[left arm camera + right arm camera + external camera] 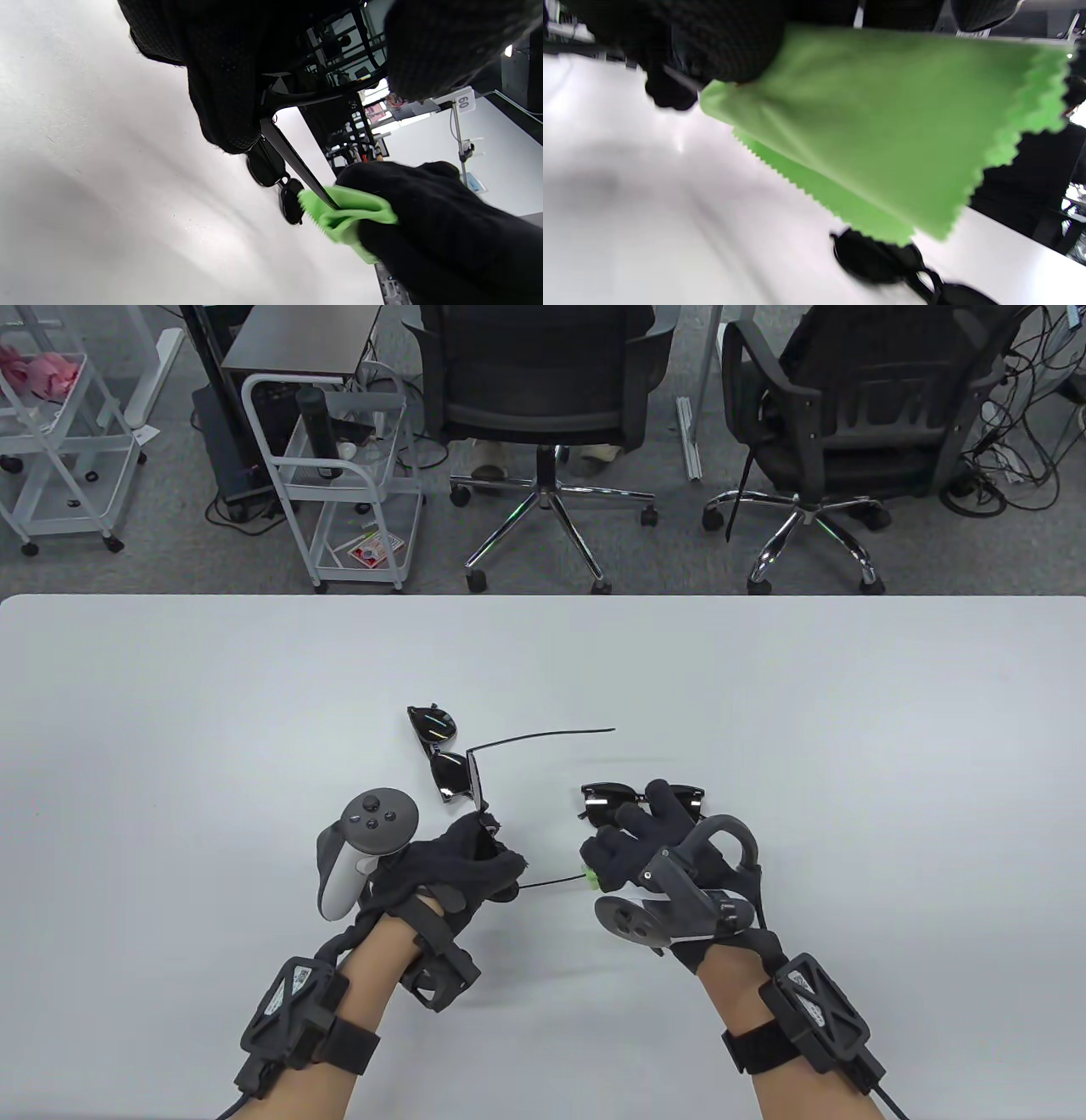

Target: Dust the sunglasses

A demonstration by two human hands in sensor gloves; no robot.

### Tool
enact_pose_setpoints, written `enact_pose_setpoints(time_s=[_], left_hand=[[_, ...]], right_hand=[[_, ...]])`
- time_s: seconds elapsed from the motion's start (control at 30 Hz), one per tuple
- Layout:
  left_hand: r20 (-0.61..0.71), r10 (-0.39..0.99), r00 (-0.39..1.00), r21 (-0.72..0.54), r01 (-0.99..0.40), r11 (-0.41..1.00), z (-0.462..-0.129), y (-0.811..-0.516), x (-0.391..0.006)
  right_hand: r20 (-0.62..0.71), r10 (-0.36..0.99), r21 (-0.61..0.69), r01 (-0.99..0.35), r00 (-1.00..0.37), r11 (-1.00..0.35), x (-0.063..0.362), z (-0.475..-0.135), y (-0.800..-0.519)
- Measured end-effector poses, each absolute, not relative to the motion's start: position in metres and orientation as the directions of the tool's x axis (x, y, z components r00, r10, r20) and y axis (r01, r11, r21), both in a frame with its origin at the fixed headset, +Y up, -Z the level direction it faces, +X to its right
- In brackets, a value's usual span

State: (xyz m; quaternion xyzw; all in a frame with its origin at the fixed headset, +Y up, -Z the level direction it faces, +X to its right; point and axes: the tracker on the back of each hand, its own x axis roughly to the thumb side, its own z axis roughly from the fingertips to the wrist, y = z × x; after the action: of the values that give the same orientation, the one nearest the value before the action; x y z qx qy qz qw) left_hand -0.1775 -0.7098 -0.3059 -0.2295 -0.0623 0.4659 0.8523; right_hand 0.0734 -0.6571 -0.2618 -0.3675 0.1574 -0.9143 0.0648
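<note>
My left hand (475, 857) grips a black pair of sunglasses (448, 774) by one end of the frame and holds it on edge, lenses away from me. One temple (543, 737) sticks out to the right. The other temple (551, 884) runs to my right hand (624, 853), which pinches a green cloth (589, 879) around its tip. In the left wrist view the temple (292, 159) goes into the cloth (348, 212). In the right wrist view the cloth (882, 127) hangs from my fingers (725, 42).
A second black pair of sunglasses (604, 801) lies on the white table (170, 712) just beyond my right hand; it also shows in the right wrist view (878, 258). Office chairs (543, 407) and carts (348, 475) stand beyond the far edge.
</note>
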Motion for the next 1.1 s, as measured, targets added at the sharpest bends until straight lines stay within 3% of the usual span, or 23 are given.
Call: enact_pose_setpoints(time_s=[0.1,0.23,0.4,0.6,0.77,0.93,1.1], left_hand=[[-0.114,0.812,0.573,-0.43,-0.765,0.479,-0.307,-0.711,-0.181],[-0.129,0.815,0.565,-0.366,-0.791,0.49,-0.309,-0.71,-0.19],[-0.129,0.83,0.543,-0.334,-0.812,0.479,-0.309,-0.708,-0.194],[-0.113,0.838,0.533,-0.336,-0.815,0.473,-0.309,-0.708,-0.192],[-0.094,0.852,0.516,-0.332,-0.823,0.461,-0.31,-0.708,-0.191],[-0.062,0.878,0.474,-0.359,-0.832,0.423,-0.306,-0.707,-0.183],[-0.006,0.874,0.486,-0.439,-0.786,0.435,-0.299,-0.706,-0.163]], right_hand=[[0.664,-0.208,-0.4,-0.106,-0.718,-0.91,0.072,-0.25,-0.641],[0.727,-0.039,-0.243,-0.204,-0.685,-0.948,0.063,-0.244,-0.638],[0.758,0.201,0.203,-0.07,-0.621,-0.977,0.044,-0.254,-0.678],[0.722,0.245,0.37,0.063,-0.647,-0.927,0.04,-0.263,-0.711],[0.676,0.325,0.344,-0.107,-0.661,-0.933,0.057,-0.27,-0.697],[0.594,0.329,0.152,-0.3,-0.734,-0.942,0.078,-0.277,-0.683],[0.574,0.347,0.054,-0.388,-0.742,-0.92,0.08,-0.275,-0.679]])
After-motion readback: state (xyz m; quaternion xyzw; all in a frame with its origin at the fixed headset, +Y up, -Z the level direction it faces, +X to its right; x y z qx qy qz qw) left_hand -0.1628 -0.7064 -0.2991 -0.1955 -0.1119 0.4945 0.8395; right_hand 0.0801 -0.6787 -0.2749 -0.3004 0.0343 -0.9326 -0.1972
